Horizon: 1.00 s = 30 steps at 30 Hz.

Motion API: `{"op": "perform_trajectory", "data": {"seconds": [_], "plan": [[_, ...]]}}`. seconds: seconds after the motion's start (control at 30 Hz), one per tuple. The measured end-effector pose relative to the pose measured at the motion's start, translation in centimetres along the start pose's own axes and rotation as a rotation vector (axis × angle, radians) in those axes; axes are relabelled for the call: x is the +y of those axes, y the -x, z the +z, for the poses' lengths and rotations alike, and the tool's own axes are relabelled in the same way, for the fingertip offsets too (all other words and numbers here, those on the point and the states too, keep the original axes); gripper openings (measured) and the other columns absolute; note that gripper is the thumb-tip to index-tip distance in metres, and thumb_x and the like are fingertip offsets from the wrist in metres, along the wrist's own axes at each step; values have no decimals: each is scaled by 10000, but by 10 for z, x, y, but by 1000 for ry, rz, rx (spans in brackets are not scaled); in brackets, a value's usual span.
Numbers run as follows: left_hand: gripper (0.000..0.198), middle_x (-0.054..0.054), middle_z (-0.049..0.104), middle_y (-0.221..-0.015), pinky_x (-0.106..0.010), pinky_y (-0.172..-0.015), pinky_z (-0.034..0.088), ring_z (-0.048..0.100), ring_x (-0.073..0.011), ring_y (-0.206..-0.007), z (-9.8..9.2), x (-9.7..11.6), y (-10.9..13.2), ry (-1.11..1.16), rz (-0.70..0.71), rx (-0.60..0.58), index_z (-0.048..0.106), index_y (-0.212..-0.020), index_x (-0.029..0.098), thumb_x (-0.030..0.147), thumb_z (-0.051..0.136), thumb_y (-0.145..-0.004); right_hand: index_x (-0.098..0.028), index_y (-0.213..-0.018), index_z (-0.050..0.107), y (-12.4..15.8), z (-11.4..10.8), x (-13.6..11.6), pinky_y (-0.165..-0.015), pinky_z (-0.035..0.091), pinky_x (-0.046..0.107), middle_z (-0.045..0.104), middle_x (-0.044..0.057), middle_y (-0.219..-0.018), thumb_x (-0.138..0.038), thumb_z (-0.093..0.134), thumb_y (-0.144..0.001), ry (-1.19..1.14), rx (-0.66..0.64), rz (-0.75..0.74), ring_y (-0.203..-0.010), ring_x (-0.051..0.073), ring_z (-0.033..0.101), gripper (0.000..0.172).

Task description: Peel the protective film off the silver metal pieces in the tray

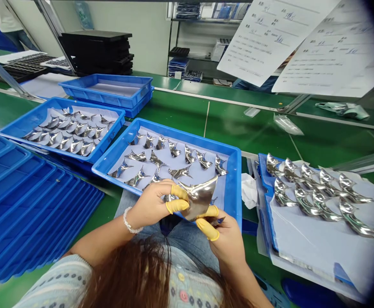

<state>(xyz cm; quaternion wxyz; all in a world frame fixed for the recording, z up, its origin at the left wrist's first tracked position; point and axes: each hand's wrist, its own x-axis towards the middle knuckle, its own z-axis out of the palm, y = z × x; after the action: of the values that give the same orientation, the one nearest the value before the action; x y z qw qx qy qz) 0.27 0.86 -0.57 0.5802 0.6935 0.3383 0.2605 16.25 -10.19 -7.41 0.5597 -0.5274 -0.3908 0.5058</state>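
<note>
Both my hands hold one shiny curved metal piece (200,196) just above my lap. My left hand (156,203) pinches its left edge with yellow finger cots on thumb and forefinger. My right hand (222,233) grips its lower right edge, also with yellow cots. Right behind them sits a blue tray (233,171) lined with white paper, holding several similar metal pieces.
A second blue tray (23,124) of metal pieces lies at the left, a third blue tray (110,90) behind it. Stacked blue trays (20,205) fill the left. More metal pieces (318,192) rest on white paper at the right. Paper sheets (289,38) hang above.
</note>
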Motion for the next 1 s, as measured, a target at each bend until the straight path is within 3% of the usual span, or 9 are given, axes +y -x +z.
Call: {"op": "perform_trajectory", "data": {"seconds": [0.23,0.47,0.57,0.67,0.73,0.8,1.0], "plan": [[273,-58,622,-667,-301,-751,407,538,-191,-722,0,-1,1,-119,144,-34,722,-728,196,434,629,-824,-239,-789,717,-4,-3,-10,-534,350,246,548,-11,-647,-293,711,-785,124,-17,-139,-564,126,426,55],[226,-57,658,-714,-297,-779,425,576,-192,-746,-2,-12,-3,-80,99,-39,713,-711,196,382,646,-820,-246,-758,723,-7,-10,-17,-526,418,256,637,8,-670,-241,665,-820,238,-55,-275,-576,152,547,85],[173,-68,701,-945,-293,-855,441,611,-202,-894,-3,-33,-9,-99,-21,-10,727,-918,197,310,643,-818,-240,-837,724,-21,-24,-13,-593,463,279,693,27,-786,-275,623,-855,489,54,-317,-661,179,611,109],[323,-62,678,-1104,-296,-926,432,608,-201,-1005,-2,-65,-14,-144,-148,49,667,-1134,218,301,619,-826,-205,-895,717,-48,-45,-1,-634,460,293,709,51,-898,-274,568,-880,994,155,-248,-780,212,643,165],[320,-61,685,-1085,-295,-920,439,615,-196,-984,-1,-85,-15,-196,-192,68,668,-1131,213,309,596,-835,-191,-964,705,-68,-58,10,-598,429,291,701,63,-948,-222,536,-885,1411,82,-100,-861,236,641,189],[281,-67,692,-1053,-302,-899,449,622,-195,-943,0,-99,-15,-260,-211,58,691,-1074,197,305,576,-842,-169,-980,692,-84,-68,20,-577,404,298,690,85,-950,-168,511,-882,1663,-42,-2,-891,258,630,206],[243,-62,704,-1041,-320,-919,441,625,-208,-962,1,-102,-13,-311,-168,12,713,-1017,213,290,560,-845,-108,-952,670,-95,-79,39,-625,411,327,672,143,-922,-88,464,-877,1784,-274,-10,-878,282,609,220]]}}
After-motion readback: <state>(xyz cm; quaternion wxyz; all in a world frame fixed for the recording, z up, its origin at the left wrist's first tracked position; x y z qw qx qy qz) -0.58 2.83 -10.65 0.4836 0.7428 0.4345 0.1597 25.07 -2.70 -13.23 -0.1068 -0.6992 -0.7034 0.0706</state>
